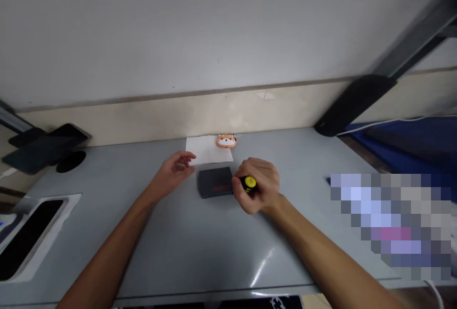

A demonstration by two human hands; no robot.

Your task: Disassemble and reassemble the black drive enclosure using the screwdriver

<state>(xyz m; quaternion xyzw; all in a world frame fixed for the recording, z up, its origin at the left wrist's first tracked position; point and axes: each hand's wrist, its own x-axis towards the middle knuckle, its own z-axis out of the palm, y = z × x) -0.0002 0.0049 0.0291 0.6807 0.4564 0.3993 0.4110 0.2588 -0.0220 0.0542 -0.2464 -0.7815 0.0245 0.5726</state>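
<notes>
A dark grey flat box (215, 181) with a faint reddish mark lies on the grey desk, between my two hands. To its right, my right hand (259, 185) is closed around a black handle with a round yellow end (250, 183), like a screwdriver's; the rest of it is hidden. My left hand (175, 170) hovers left of the box, apart from it, with loosely bent fingers and nothing in them. Behind the box lies a white sheet of paper (203, 151), and an orange animal-face case (226, 141) sits on its right corner.
A phone-like black slab (32, 237) lies on white paper at the left. Behind it stands a dark device on a round base (71, 161). A black post (352, 104) rises at the back right. A blurred, pixelated area (389, 223) covers the right edge of the desk (200, 252).
</notes>
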